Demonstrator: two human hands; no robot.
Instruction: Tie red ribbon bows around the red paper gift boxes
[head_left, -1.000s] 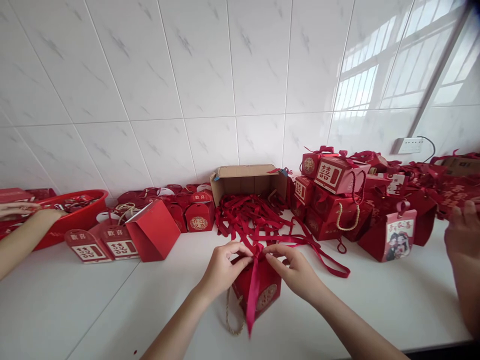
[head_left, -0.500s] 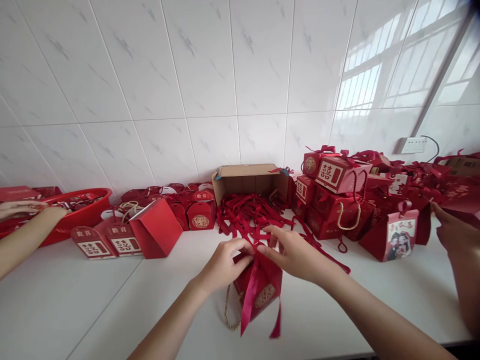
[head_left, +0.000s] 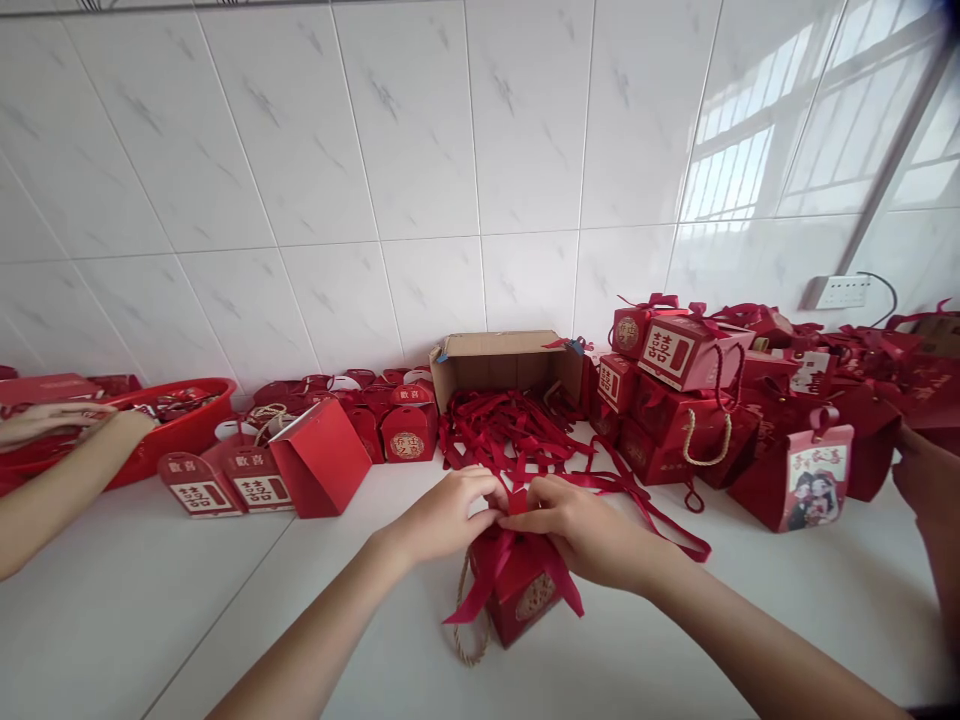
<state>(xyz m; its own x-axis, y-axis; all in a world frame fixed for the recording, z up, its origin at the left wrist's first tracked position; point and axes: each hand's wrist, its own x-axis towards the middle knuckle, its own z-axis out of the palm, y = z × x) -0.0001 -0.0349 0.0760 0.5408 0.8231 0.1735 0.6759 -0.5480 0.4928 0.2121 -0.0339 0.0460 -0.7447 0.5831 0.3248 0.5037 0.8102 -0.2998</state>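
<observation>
A small red box (head_left: 517, 597) with a gold round emblem stands on the white table in front of me, a twisted cord handle (head_left: 466, 640) hanging at its left. Red ribbon (head_left: 487, 588) lies over its top, with one end out to each side. My left hand (head_left: 454, 515) pinches the ribbon at the top of the box. Close against it, my right hand (head_left: 589, 525) is closed on the ribbon too, thumb and finger meeting the left fingertips. The knot area is partly hidden by my fingers.
Loose red ribbons (head_left: 499, 425) spill from a cardboard carton (head_left: 499, 347) behind the box. Red gift boxes (head_left: 694, 350) are stacked at right, others (head_left: 321, 458) stand at left beside a red basin (head_left: 225, 388). Another person's arms (head_left: 82, 480) reach in at left; a hand (head_left: 930, 480) shows at right.
My right fingers have closed and moved down and in against my left hand. The ribbon ends, which hung down the front, now spread to both sides. The view has shifted slightly.
</observation>
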